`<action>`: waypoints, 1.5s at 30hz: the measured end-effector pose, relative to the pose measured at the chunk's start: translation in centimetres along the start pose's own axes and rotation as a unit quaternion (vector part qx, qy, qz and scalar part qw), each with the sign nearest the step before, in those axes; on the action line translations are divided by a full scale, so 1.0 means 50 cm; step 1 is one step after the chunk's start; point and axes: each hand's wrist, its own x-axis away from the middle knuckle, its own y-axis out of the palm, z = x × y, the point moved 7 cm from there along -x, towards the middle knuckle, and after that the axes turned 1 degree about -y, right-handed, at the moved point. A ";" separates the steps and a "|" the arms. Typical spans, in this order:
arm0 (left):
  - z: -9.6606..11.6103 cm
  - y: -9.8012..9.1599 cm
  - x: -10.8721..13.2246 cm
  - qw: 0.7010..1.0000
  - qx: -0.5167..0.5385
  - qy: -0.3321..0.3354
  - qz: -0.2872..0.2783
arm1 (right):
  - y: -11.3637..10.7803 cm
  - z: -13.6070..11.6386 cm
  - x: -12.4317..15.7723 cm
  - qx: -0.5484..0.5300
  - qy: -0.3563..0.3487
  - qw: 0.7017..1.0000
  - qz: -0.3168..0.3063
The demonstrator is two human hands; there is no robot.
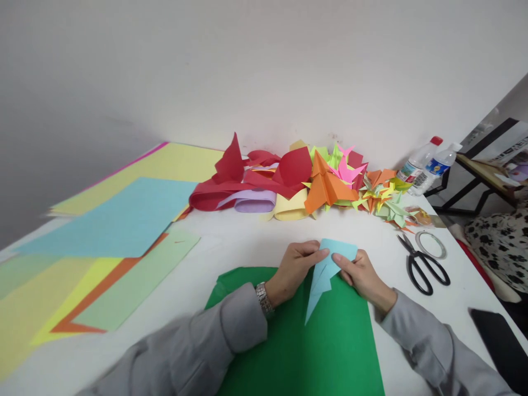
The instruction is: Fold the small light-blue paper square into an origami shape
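A folded piece of light blue paper (pixel 325 275) is held up between both hands, its long point hanging down toward me. My left hand (pixel 295 269) pinches its upper left side, thumb on top. On the right side, my right hand (pixel 363 275) grips it with the thumb pressed on the front and the fingers behind. Below the hands lies a large green sheet (pixel 330 352), partly covered by my left sleeve. Part of the blue paper is hidden behind my fingers.
Coloured paper sheets (pixel 119 214) spread over the left. Folded red paper shapes (pixel 218 187) and an orange folded paper (pixel 328 184) line the wall. Black-handled scissors (pixel 423 267), a tape roll (pixel 431 245), two bottles (pixel 435 168) and a black flat object (pixel 501 344) are right.
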 end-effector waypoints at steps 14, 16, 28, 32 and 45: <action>-0.002 -0.019 -0.004 0.995 0.073 -0.027 0.061 | 0.007 -0.005 0.000 0.014 0.015 1.000 -0.014; 0.002 -0.017 -0.004 0.993 0.093 -0.040 0.063 | 0.006 -0.002 0.000 0.014 0.016 1.000 -0.016; -0.006 -0.020 -0.007 0.990 0.115 -0.060 0.060 | 0.008 0.003 0.000 -0.005 0.029 0.999 -0.018; -0.004 -0.018 -0.007 0.985 0.139 -0.076 0.066 | 0.008 0.002 0.000 -0.003 0.031 0.999 -0.010; 0.002 -0.018 -0.009 0.987 0.136 -0.064 0.063 | 0.007 -0.001 -0.001 -0.001 0.035 0.999 -0.005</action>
